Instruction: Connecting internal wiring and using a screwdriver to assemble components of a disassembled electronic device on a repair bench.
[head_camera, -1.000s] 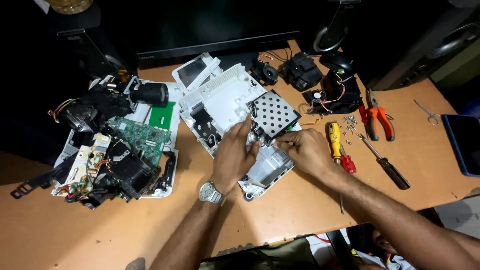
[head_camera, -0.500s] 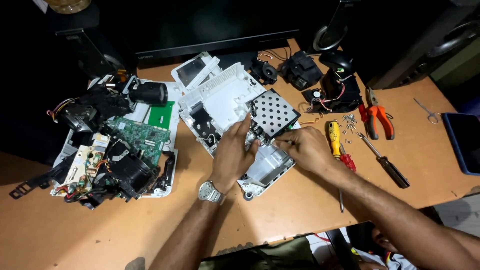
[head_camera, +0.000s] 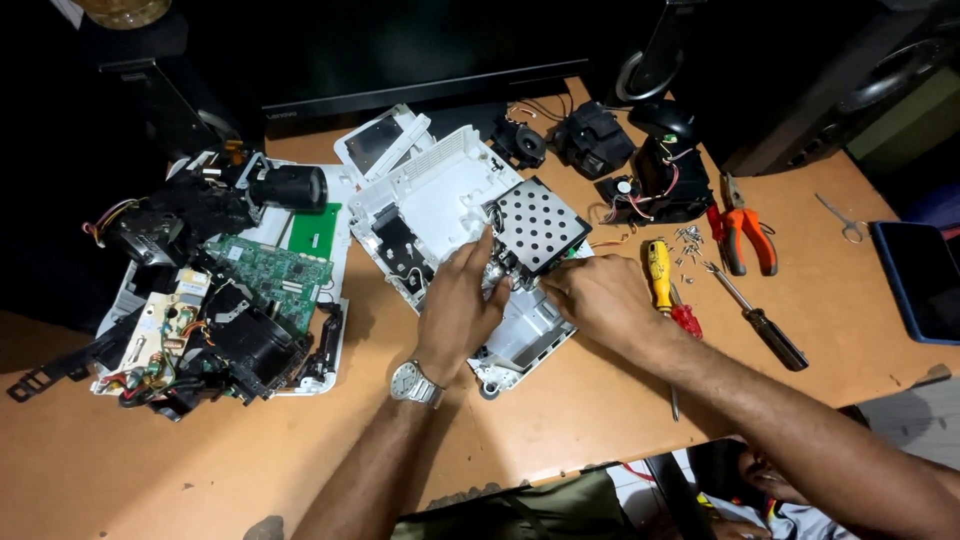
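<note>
Not much in the way of screens on my bench: a wide black monitor (head_camera: 420, 85) stood along the back edge of the table (head_camera: 250, 450), screen dark, and a dark blue tablet (head_camera: 925, 280) lay flat at the far right edge, also dark. No packages, labels or signs I could make out.

light: bright overhead | back: dark | focus: sharp, corners perhaps warped

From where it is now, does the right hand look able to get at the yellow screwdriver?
Probably yes. The yellow screwdriver lies on bare table just beside the right hand, nothing covering it or lying between them.
</note>
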